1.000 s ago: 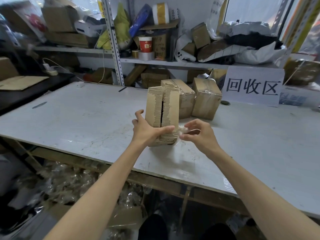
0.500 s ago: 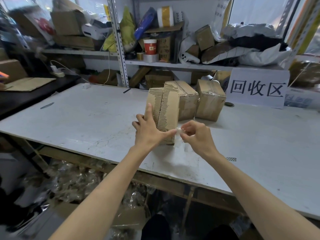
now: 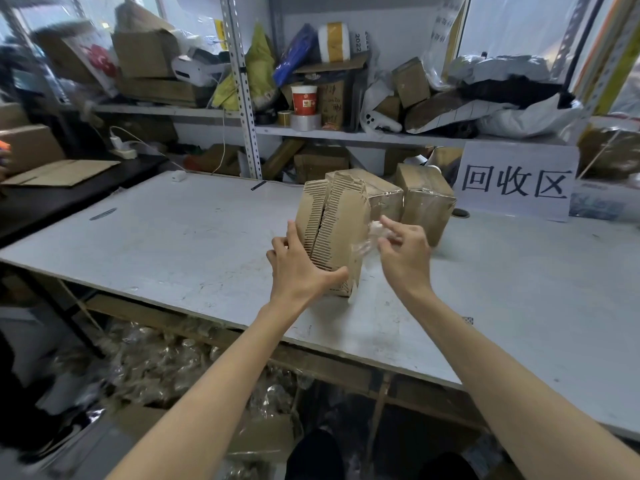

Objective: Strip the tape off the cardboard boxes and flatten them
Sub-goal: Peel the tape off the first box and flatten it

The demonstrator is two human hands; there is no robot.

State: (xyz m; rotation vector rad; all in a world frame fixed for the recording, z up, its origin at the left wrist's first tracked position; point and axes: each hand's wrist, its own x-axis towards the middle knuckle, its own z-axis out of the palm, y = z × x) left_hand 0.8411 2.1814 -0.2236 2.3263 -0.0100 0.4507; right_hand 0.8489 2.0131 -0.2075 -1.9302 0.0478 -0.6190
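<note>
Fingers of your left hand (image 3: 300,270) press flat against the near face of the upright cardboard box (image 3: 333,233), thumb clamped across its lower front. Your right hand (image 3: 404,252) pinches what looks like a crumpled strip of clear tape (image 3: 367,239) beside the box's right edge. Torn, ribbed flaps run vertically; the box stands on the white table (image 3: 173,237).

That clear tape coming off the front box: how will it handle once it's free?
Probably floppy: the tape already crumples in the right hand. Likely sticky, so it may cling to fingers. The box stands tall and narrow, apt to tip unless the left hand braces it.
</note>
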